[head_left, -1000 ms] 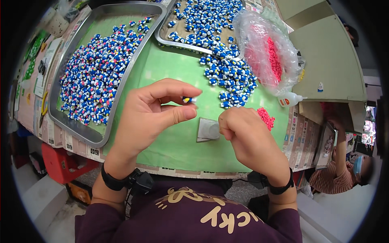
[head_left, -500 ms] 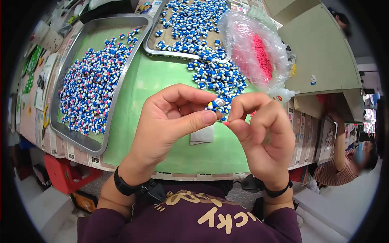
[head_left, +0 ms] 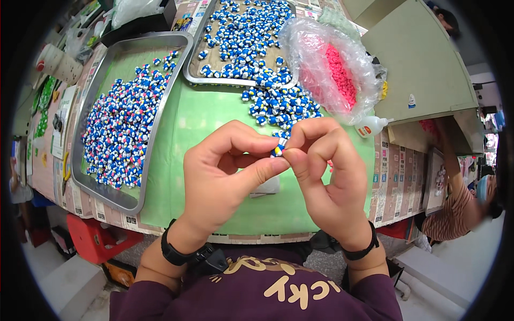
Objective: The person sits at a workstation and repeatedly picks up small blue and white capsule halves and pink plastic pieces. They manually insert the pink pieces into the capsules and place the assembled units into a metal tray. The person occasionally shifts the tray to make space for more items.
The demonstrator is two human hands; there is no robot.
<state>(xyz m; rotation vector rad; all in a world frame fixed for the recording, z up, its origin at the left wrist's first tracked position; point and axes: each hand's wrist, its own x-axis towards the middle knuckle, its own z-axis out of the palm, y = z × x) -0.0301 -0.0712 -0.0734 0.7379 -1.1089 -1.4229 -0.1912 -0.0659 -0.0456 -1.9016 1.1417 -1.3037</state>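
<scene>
Between the fingertips of both hands, above the green mat (head_left: 251, 216), is a small blue, white and yellow molded figure (head_left: 277, 150). My left hand (head_left: 214, 176) pinches it from the left, thumb below and index finger above. My right hand (head_left: 337, 176) is closed in a pinch against its right side. The tiny pink piece seen in those right fingertips earlier is now hidden. Just behind lies a loose pile of similar figures (head_left: 284, 104). A small pale block (head_left: 266, 187) rests on the mat, partly covered by my hands.
A metal tray (head_left: 107, 200) of figures with pink parts stands left; another tray (head_left: 225, 82) of figures is at the back. Right of it are a clear bag of pink pieces (head_left: 342, 77), a white squeeze bottle (head_left: 372, 125) and a large box (head_left: 423, 64). A co-worker's arm (head_left: 455, 166) shows far right.
My right hand has moved left, bringing its pinched fingertips from beside the figure up against it. The left hand still grips the figure. The view has shifted slightly.
</scene>
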